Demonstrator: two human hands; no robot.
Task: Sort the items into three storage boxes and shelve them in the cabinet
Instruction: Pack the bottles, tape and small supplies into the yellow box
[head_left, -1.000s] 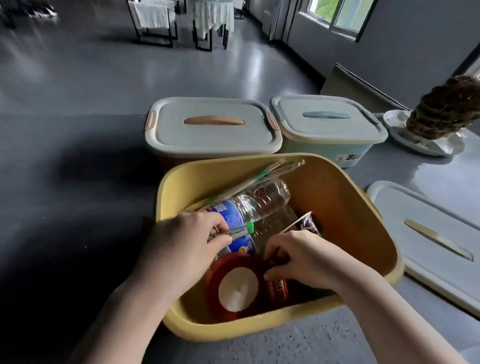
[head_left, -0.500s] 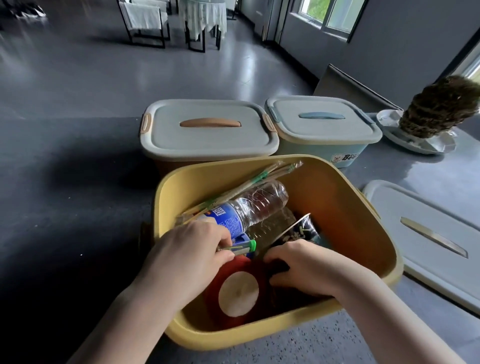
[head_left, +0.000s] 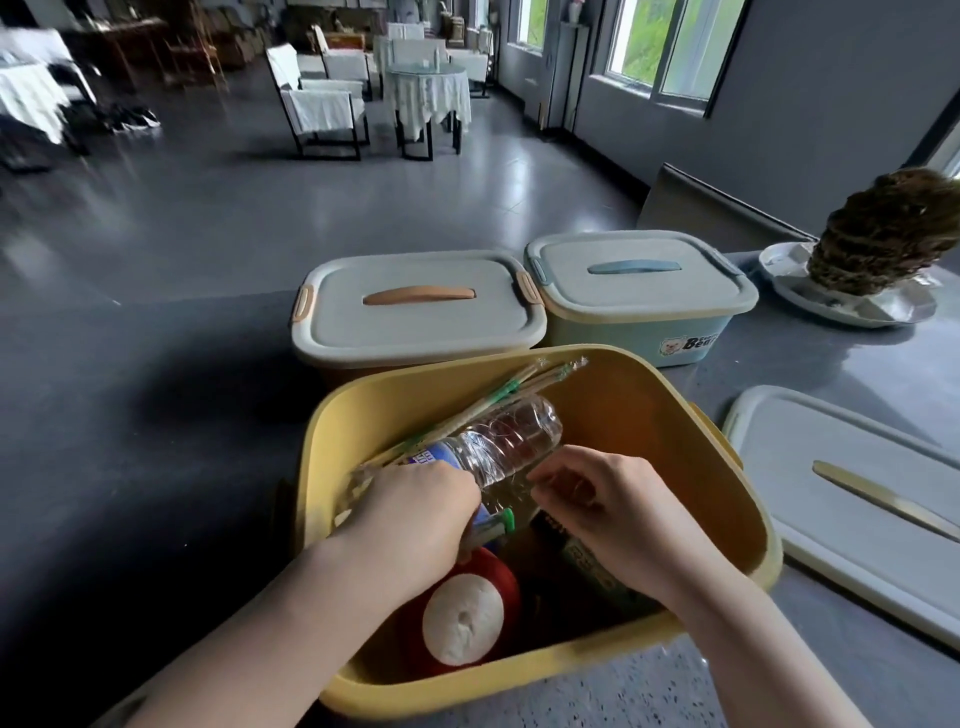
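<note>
While both hands are lowered into it, the open yellow storage box (head_left: 613, 395) is seen at the near edge of the grey counter (head_left: 156, 415). A clear plastic water bottle (head_left: 498, 441) with a blue label is laid slantwise inside, its neck end covered by the left hand (head_left: 410, 519), whose fingers are curled closed over that end. A second bottle with a green cap (head_left: 506, 519) is partly seen just below the left hand. Wrapped chopsticks (head_left: 498, 397) with green bands are propped against the box's back-left wall, behind the bottle. A red roll with a pale core (head_left: 467, 613) is lodged at the near side, under the left wrist. The right hand (head_left: 613, 514) is held half curled beside the bottle's base; whether anything is gripped in it cannot be told. A dark packet (head_left: 587, 561) lies beneath it.

Behind the yellow box, two lidded boxes are set side by side, touching: one with an orange handle (head_left: 418, 296), one with a blue handle (head_left: 634, 267). A loose grey lid (head_left: 841, 478) lies flat to the right. A brown woven object on a dish (head_left: 883, 228) stands further right.
</note>
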